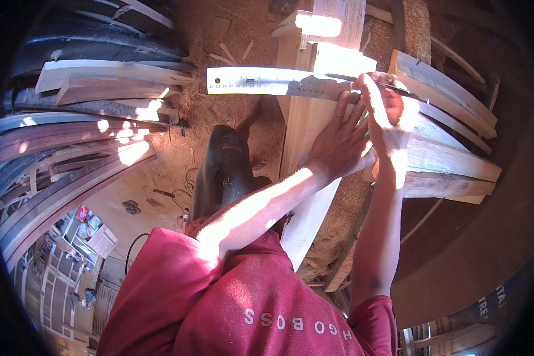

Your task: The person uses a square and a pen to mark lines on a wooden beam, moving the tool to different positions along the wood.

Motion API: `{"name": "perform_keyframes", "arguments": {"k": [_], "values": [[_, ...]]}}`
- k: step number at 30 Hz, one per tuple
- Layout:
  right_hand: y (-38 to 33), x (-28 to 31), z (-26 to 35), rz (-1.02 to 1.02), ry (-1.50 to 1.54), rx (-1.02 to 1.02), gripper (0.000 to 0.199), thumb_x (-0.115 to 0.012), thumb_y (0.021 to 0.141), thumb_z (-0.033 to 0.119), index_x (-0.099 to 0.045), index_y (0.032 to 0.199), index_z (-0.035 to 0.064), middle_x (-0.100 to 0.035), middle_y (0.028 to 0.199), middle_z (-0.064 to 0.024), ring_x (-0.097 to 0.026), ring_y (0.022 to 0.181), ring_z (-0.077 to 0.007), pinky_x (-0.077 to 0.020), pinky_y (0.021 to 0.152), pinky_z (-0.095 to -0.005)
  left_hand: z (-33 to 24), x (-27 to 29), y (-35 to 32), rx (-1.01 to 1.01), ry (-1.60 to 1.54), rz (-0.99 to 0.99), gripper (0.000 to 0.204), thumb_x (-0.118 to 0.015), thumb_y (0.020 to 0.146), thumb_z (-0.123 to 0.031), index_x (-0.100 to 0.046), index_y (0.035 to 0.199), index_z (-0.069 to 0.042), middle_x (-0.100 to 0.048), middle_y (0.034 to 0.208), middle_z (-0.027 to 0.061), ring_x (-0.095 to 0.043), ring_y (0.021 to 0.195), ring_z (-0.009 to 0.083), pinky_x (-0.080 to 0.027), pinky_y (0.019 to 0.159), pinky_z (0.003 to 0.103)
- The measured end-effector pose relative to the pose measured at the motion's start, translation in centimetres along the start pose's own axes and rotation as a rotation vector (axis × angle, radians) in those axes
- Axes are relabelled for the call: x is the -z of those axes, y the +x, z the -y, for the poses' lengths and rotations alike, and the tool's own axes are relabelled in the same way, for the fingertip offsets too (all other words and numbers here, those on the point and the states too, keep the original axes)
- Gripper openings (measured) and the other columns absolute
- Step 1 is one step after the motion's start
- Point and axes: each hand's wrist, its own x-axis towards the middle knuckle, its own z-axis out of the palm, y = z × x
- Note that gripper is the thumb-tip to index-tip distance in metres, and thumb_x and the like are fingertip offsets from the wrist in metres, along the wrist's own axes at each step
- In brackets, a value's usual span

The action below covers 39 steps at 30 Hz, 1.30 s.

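Note:
A metal ruler (pixel 250 80) lies across a pale wooden board (pixel 302 127), its left end sticking out past the board's edge. My left hand (pixel 337 141) rests on the board with its fingers spread, the fingertips at the ruler's lower edge. Just to the right, my right hand (pixel 390 107) pinches a thin, dark pencil (pixel 414 95), its point reaching left along the ruler's upper edge. Something small and green shows beside my left hand, mostly covered. The right end of the ruler is hidden behind my hands.
Cut planks (pixel 451 157) are stacked to the right of the board. More long timber (pixel 77 139) fills the left side. Wood shavings and offcuts litter the floor (pixel 234 44). A cable (pixel 187 184) lies on the ground left of my legs.

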Motion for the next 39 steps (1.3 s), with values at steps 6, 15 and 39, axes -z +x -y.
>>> {"name": "perform_keyframes", "arguments": {"k": [6, 15, 39], "values": [[1.0, -1.1, 0.0, 0.091, 0.292, -0.012, 0.016, -0.072, 0.093, 0.002, -0.072, 0.109, 0.0006, -0.075, 0.1, -0.0063, -0.068, 0.083, -0.0083, -0.0522, 0.068, -0.0216, 0.3, -0.7, -0.6, 0.039, -0.182, -0.08, 0.072, -0.051, 0.096, -0.053, -0.046, 0.153, -0.009, -0.038, 0.16, 0.0142, -0.021, 0.154, 0.0405, -0.007, 0.126, 0.065], [0.2, -0.3, -1.7, 0.003, 0.003, -0.003, 0.014, -0.075, 0.092, 0.01, -0.073, 0.105, 0.0033, -0.075, 0.098, -0.009, -0.069, 0.079, -0.0124, -0.0553, 0.071, -0.03, 0.3, 0.4, -0.1, 0.045, -0.286, -0.1, 0.07, -0.048, 0.098, -0.051, -0.044, 0.155, -0.01, -0.035, 0.163, 0.0131, -0.02, 0.155, 0.0383, -0.006, 0.127, 0.064], [1.8, -5.4, 7.1, 0.14, -0.267, 0.311, 0.019, -0.075, 0.092, 0.023, -0.075, 0.099, 0.0057, -0.076, 0.082, -0.0089, -0.075, 0.074, -0.0183, -0.0575, 0.066, -0.0332, 1.0, 2.1, -2.0, -0.099, -0.087, -0.011, 0.048, -0.06, 0.093, -0.048, -0.061, 0.123, -0.011, -0.054, 0.131, 0.014, -0.039, 0.131, 0.0359, -0.021, 0.114, 0.058]]}}
